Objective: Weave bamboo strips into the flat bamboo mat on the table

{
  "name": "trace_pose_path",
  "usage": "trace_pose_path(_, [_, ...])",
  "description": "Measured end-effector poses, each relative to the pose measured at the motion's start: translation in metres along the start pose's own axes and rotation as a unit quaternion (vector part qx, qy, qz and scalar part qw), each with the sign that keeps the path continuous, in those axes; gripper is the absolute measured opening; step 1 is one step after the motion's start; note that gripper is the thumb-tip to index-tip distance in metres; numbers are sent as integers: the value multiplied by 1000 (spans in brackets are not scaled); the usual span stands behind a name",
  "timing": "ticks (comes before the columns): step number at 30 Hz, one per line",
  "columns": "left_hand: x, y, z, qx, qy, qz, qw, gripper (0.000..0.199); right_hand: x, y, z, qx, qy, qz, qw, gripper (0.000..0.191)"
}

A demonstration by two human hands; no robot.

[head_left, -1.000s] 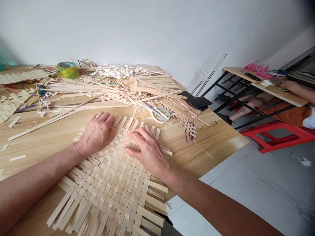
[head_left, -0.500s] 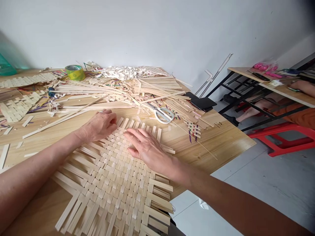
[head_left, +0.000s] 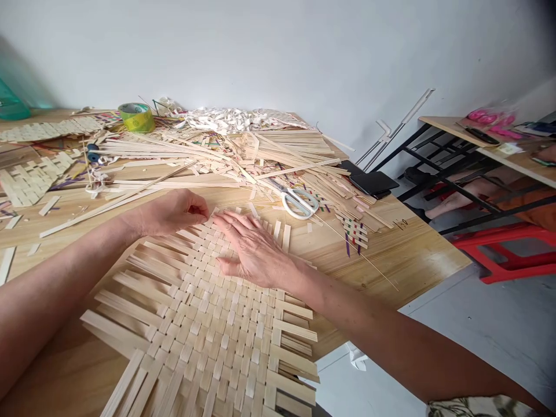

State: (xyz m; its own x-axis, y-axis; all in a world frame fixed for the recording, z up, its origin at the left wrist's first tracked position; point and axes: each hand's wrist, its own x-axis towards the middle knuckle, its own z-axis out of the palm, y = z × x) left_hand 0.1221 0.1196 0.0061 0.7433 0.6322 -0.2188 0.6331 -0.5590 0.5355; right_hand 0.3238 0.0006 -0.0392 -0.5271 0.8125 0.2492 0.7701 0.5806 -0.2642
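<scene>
a woven mat of pale flat strips point(head_left: 217, 324) lies on the wooden table point(head_left: 408, 258) directly in front of the person, its loose strip ends sticking out around the edges. counting clock hours from the mat's middle, with twelve pointing away from the person, the left hand point(head_left: 176, 212) is at eleven, at the far edge, fingers curled and thumb drawn in near the fingertips; whether a strip is pinched there i cannot tell. the right hand point(head_left: 256, 249) is at one, palm down on the weave, fingers extended and thumb spread, grasping nothing, its fingertips just beside those of the left hand.

beyond the far edge, white-handled scissors point(head_left: 299, 202) lie at one. a small woven piece with coloured strips point(head_left: 355, 231) is at two, and a flat black object point(head_left: 374, 183) sits between one and two. a heap of loose strips point(head_left: 217, 150) spreads across twelve, with a yellow-green tape roll point(head_left: 138, 119) and a dark blue spool point(head_left: 92, 152) at eleven. another woven piece point(head_left: 32, 179) lies at ten. well apart, between two and three, a red stool point(head_left: 490, 255) stands on the floor below a second table point(head_left: 527, 162), with another person's leg point(head_left: 456, 200) underneath.
</scene>
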Motion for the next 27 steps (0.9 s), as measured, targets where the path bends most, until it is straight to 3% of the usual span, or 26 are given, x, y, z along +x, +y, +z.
trace_pose_path(6, [2, -6, -2, -5, -19, -9, 1000, 24, 1, -7, -4, -23, -5, 33, 999, 68])
trace_pose_path(15, [-1, 5, -7, 5, -43, -26, 999, 16, 2, -9, -1, -27, 4, 52, 998, 66])
trace_pose_path(27, [2, -3, -10, -46, -69, -36, 996, 22, 3, -11, -2, -23, 31, 51, 998, 61])
